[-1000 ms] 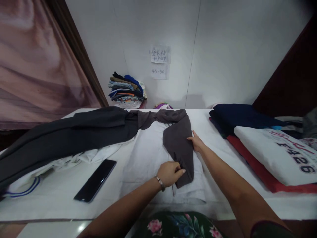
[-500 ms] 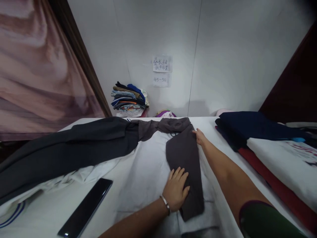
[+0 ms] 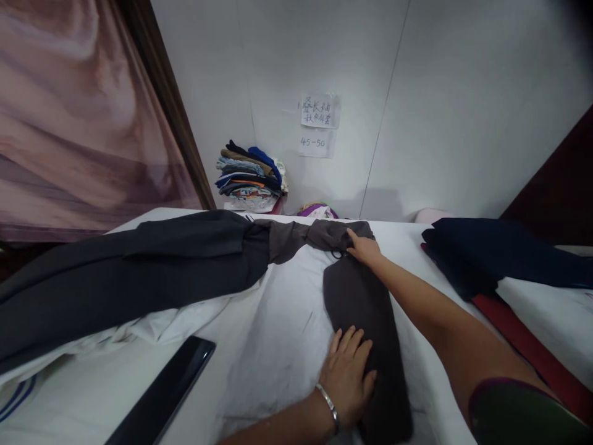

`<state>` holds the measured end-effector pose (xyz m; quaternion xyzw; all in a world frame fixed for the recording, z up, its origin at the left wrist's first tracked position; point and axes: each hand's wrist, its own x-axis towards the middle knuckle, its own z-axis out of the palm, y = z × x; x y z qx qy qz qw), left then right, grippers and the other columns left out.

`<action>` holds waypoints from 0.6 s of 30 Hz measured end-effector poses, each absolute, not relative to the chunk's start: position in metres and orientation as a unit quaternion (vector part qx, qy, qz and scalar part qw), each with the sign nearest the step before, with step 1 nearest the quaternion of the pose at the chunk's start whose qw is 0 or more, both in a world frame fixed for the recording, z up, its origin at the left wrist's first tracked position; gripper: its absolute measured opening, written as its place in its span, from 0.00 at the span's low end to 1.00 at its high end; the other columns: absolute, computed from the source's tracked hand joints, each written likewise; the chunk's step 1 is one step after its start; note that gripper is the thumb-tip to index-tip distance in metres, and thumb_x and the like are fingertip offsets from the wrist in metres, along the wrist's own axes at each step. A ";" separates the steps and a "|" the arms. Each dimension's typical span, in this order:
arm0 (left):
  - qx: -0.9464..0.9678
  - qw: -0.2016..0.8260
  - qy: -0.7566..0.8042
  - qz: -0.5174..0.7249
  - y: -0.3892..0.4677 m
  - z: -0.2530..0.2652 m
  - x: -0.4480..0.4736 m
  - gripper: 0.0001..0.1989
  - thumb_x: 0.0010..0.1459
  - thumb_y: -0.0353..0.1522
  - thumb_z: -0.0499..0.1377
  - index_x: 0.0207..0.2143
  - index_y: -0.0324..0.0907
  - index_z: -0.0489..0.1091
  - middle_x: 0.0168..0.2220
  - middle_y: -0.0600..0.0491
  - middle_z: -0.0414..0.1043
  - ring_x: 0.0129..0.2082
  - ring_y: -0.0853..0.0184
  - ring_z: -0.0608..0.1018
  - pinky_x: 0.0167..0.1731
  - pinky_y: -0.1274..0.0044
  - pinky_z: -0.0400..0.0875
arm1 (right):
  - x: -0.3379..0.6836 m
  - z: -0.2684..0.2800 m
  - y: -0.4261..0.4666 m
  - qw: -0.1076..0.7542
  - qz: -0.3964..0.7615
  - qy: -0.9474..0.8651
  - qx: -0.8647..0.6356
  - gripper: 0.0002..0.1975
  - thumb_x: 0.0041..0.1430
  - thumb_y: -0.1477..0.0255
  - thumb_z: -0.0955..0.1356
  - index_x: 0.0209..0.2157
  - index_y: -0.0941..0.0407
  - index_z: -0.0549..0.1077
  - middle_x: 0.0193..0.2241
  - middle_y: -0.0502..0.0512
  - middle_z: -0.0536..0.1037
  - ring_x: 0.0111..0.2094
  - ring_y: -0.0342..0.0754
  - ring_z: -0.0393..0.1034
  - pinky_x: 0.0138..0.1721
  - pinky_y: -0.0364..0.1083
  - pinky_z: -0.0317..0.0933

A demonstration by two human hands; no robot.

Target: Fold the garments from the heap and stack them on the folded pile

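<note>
A hooded jacket with a pale body [image 3: 278,321] and a grey-brown hood [image 3: 324,233] lies spread in front of me. Its dark sleeve [image 3: 365,296] runs down along the right side, folded over the pale part. My left hand [image 3: 346,374] rests flat on the sleeve's inner edge and the pale cloth, fingers stretched out. At the hood's right end, my right hand [image 3: 365,248] touches the fabric, its index finger and thumb apart. A small dark cord loop [image 3: 336,254] shows just beside it.
A dark garment [image 3: 185,266] covers the left of the white table, with a black phone [image 3: 162,389] in front of it. Folded navy clothes [image 3: 504,250] and a white folded garment [image 3: 546,315] sit at right. A clothes stack [image 3: 252,176] stands by the wall.
My right hand has moved from the jacket's outer right edge inward onto the hood. My left hand stays flat on the sleeve. The view has shifted slightly.
</note>
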<state>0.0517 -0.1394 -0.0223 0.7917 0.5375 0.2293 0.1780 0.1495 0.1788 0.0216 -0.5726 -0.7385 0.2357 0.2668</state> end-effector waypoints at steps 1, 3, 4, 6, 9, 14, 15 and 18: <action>0.792 0.174 0.536 0.234 -0.139 -0.024 0.052 0.25 0.61 0.38 0.52 0.61 0.45 0.58 0.64 0.50 0.57 0.65 0.60 0.55 0.64 0.58 0.48 | 0.141 0.020 0.180 0.266 0.244 -0.740 -0.567 0.31 0.46 0.74 0.73 0.54 0.52 0.69 0.44 0.61 0.76 0.52 0.60 0.65 0.53 0.55 0.56; 0.788 0.170 0.537 0.247 -0.138 -0.029 0.053 0.25 0.61 0.39 0.53 0.60 0.46 0.59 0.63 0.50 0.58 0.65 0.59 0.56 0.65 0.58 0.48 | 0.127 0.021 0.189 0.284 0.267 -0.735 -0.555 0.24 0.47 0.73 0.73 0.48 0.55 0.73 0.37 0.60 0.78 0.47 0.58 0.70 0.48 0.53 0.61; 0.785 0.171 0.538 0.255 -0.138 -0.032 0.054 0.26 0.60 0.40 0.53 0.60 0.46 0.59 0.63 0.50 0.58 0.65 0.58 0.56 0.65 0.58 0.48 | 0.120 0.025 0.196 0.305 0.282 -0.727 -0.546 0.20 0.50 0.71 0.72 0.47 0.55 0.74 0.36 0.59 0.79 0.44 0.57 0.71 0.46 0.51 0.63; 0.778 0.176 0.540 0.270 -0.136 -0.037 0.055 0.26 0.59 0.41 0.54 0.60 0.46 0.60 0.62 0.49 0.59 0.64 0.56 0.57 0.65 0.58 0.49 | 0.110 0.040 0.214 0.368 0.310 -0.702 -0.525 0.19 0.56 0.66 0.68 0.50 0.53 0.71 0.39 0.58 0.78 0.44 0.52 0.72 0.43 0.48 0.66; 0.777 0.182 0.536 0.276 -0.135 -0.039 0.055 0.27 0.59 0.40 0.54 0.60 0.47 0.61 0.62 0.48 0.60 0.64 0.54 0.58 0.65 0.56 0.49 | 0.104 0.071 0.241 0.468 0.339 -0.652 -0.491 0.26 0.63 0.61 0.60 0.62 0.45 0.54 0.54 0.55 0.69 0.52 0.47 0.66 0.44 0.46 0.67; 0.776 0.193 0.536 0.270 -0.136 -0.031 0.054 0.26 0.59 0.40 0.54 0.59 0.45 0.61 0.62 0.47 0.60 0.64 0.54 0.58 0.64 0.56 0.50 | 0.116 0.081 0.245 0.502 0.391 -0.630 -0.446 0.34 0.58 0.64 0.66 0.64 0.49 0.52 0.61 0.56 0.63 0.56 0.49 0.62 0.50 0.49 0.64; 0.776 0.195 0.537 0.267 -0.136 -0.029 0.054 0.25 0.59 0.40 0.54 0.59 0.45 0.61 0.62 0.48 0.60 0.64 0.55 0.58 0.64 0.56 0.49 | 0.123 0.074 0.239 0.487 0.380 -0.643 -0.454 0.32 0.55 0.67 0.68 0.61 0.51 0.59 0.59 0.56 0.65 0.56 0.50 0.62 0.53 0.49 0.62; 0.779 0.201 0.539 0.251 -0.137 -0.023 0.053 0.25 0.60 0.39 0.53 0.59 0.44 0.61 0.62 0.48 0.59 0.64 0.56 0.57 0.64 0.55 0.49 | 0.152 0.044 0.215 0.449 0.334 -0.654 -0.510 0.20 0.49 0.75 0.70 0.46 0.56 0.74 0.52 0.57 0.73 0.57 0.53 0.61 0.58 0.50 0.55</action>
